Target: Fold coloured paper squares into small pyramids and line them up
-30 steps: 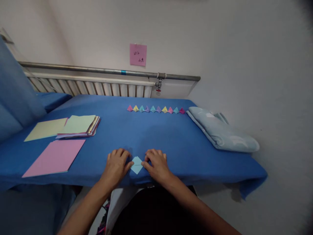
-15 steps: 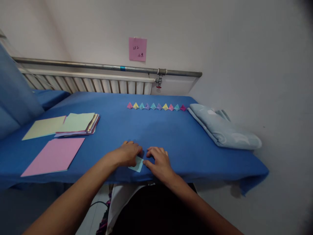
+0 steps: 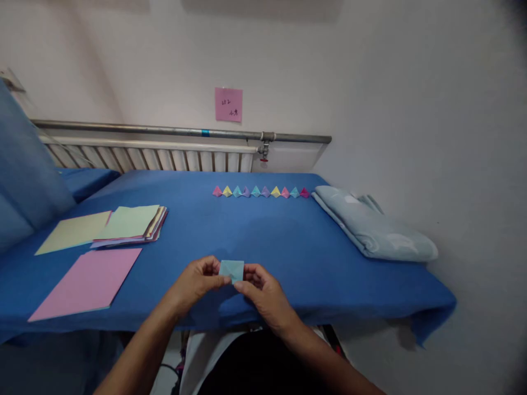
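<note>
A small square of folded light-blue paper (image 3: pixel 231 269) is held between my two hands, over the front part of the blue-covered table. Crease lines cross its face. My left hand (image 3: pixel 205 276) pinches its left side, thumb on the near face and fingers behind. On the right side, my right hand (image 3: pixel 260 286) grips the lower corner between thumb and curled fingers. Beyond them, a row of small folded paper pieces (image 3: pixel 256 191) in pink, yellow, blue and purple runs across the back of the table.
Stacked coloured paper (image 3: pixel 129 222), a yellow sheet (image 3: pixel 74 231) and pink sheets (image 3: pixel 86 282) lie on the left of the blue cloth (image 3: pixel 185 219). A folded pale blanket (image 3: pixel 376 227) rests at the right. Behind the table are a radiator (image 3: pixel 164 159) and a pipe (image 3: pixel 144 129).
The light-blue paper, flat on the cloth under my hands before, is now lifted and tilted toward me, with both hands gripping its sides. The view has tipped up slightly.
</note>
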The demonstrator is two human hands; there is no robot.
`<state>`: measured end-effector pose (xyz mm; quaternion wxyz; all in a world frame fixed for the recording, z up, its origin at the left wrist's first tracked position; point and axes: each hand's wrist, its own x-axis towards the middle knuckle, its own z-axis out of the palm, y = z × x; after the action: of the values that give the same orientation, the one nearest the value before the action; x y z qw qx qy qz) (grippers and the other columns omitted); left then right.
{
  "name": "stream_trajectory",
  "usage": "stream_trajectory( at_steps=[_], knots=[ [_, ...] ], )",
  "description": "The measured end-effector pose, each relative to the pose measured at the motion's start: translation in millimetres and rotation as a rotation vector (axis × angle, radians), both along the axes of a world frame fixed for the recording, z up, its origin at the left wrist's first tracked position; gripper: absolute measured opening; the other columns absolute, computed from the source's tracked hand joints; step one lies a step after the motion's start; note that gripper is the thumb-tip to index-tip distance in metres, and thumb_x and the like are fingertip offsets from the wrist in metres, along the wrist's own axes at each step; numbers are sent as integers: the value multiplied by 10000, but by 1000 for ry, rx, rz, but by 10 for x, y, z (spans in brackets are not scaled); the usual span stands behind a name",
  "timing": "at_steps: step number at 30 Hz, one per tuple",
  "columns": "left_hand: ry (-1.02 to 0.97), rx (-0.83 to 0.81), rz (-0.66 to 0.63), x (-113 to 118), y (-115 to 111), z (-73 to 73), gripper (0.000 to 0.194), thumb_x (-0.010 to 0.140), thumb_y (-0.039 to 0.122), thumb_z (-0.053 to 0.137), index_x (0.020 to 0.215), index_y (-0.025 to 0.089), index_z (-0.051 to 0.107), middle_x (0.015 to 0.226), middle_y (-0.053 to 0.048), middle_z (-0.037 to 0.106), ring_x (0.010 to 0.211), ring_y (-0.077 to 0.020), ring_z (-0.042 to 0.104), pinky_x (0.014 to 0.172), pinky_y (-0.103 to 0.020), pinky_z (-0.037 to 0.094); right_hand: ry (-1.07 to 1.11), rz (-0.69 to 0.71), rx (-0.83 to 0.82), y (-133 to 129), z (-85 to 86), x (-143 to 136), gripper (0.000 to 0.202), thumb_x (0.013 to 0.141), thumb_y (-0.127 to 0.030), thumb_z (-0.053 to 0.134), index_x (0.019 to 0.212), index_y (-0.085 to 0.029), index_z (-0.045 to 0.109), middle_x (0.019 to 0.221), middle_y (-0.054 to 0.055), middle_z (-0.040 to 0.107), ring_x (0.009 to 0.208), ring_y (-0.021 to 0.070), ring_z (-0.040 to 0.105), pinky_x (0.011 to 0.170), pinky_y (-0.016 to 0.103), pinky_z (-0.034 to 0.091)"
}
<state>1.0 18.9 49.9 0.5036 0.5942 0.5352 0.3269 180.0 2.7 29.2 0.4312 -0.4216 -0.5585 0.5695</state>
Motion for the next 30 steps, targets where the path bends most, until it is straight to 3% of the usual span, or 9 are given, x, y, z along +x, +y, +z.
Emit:
stream_trajectory(
  at_steps=[3, 7, 11, 14, 16, 20, 23, 26, 30],
  knots=[
    [-224, -58, 114, 116, -103, -70, 305, 600, 382, 684, 617, 194, 444, 567, 66, 487, 547, -88, 456, 564, -221, 382, 97, 14, -39, -1, 27, -45, 196, 731, -312, 641, 896, -210, 609, 873, 25, 686, 837, 180, 630, 801, 324, 473],
    [-285, -78, 72, 142, -117, -124, 256, 608, 341, 687, 742, 188, 531, 673, 34, 583, 629, -111, 524, 626, -241, 418, 14, -23, -18, 16, 13, -12, 90, 740, -279, 617, 784, -201, 626, 733, -16, 637, 700, 141, 580, 698, 271, 449],
    [-73, 51, -23, 70, -76, -36, 291, 655, 292, 660, 922, 199, 591, 808, 8, 626, 713, -136, 546, 691, -269, 432, -162, -33, 85, 17, 14, 39, 73, 769, -254, 585, 777, -204, 638, 673, -34, 587, 630, 121, 517, 611, 240, 399],
    [123, 186, -129, 22, -50, 57, 130, 744, 261, 585, 858, 208, 619, 792, 17, 627, 731, -142, 552, 697, -265, 430, -338, -42, 284, 23, 43, 64, 84, 807, -249, 575, 793, -214, 651, 692, -20, 602, 677, 141, 526, 639, 256, 392],
    [262, 367, -147, 9, -44, 59, 71, 776, 207, 541, 794, 203, 610, 771, 13, 625, 769, -151, 564, 717, -268, 428, -458, -57, 488, 38, 63, 81, 97, 834, -210, 551, 816, -215, 646, 746, -1, 633, 752, 161, 541, 709, 283, 391],
    [581, 839, -99, 51, -102, -151, 168, 825, 94, 456, 818, 193, 592, 839, -34, 638, 858, -178, 559, 792, -315, 415, -759, -24, 858, 75, 27, 122, 187, 854, -106, 492, 925, -209, 630, 918, 43, 663, 879, 196, 525, 805, 342, 345],
    [732, 1036, -35, 120, -216, -377, 201, 878, 102, 410, 830, 191, 584, 869, -55, 652, 863, -194, 556, 793, -340, 415, -922, 23, 1008, 72, -89, 147, 176, 878, -127, 494, 963, -205, 627, 934, 52, 652, 881, 201, 502, 791, 354, 328],
    [739, 1080, 15, 162, -352, -516, 204, 890, 88, 393, 889, 181, 575, 886, -60, 661, 847, -195, 565, 778, -347, 425, -984, 84, 1057, 27, -201, 171, 185, 865, -125, 524, 1014, -193, 608, 922, 52, 640, 871, 201, 493, 768, 352, 324],
    [723, 996, 31, 147, -494, -580, 213, 873, 96, 449, 1043, 180, 548, 1000, -69, 670, 941, -211, 586, 850, -389, 417, -973, 145, 1025, -42, -242, 207, 233, 867, -132, 517, 1088, -187, 567, 983, 60, 641, 897, 211, 488, 782, 358, 324]
  ],
)
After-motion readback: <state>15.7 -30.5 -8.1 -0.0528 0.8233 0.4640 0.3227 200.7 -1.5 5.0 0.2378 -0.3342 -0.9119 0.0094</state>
